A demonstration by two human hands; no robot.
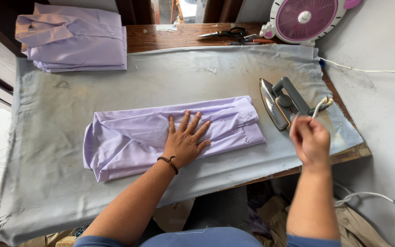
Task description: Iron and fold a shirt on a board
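On the grey ironing cloth (69, 151), centre of the head view: one lilac shirt (129, 137), folded lengthwise into a long band, lying flat. Left hand (186, 139) pressed on top of it, fingers spread wide, palm down, a dark beaded bracelet (168, 163) at the wrist. Right hand (311, 142) lifted just off the cloth's right edge, closed around the white cord (318, 107) of the iron. Just beside the shirt's right end, one grey electric iron (280, 103), tipped on its side, soleplate facing the shirt, not touching it. At the far left corner, one stack of folded lilac shirts (76, 39), well apart from the hands. On the bare wood beyond the cloth, one pair of black-handled scissors (227, 33). Top right, one pink and white fan (305, 18) against the wall. Nothing between left hand and iron but open cloth.
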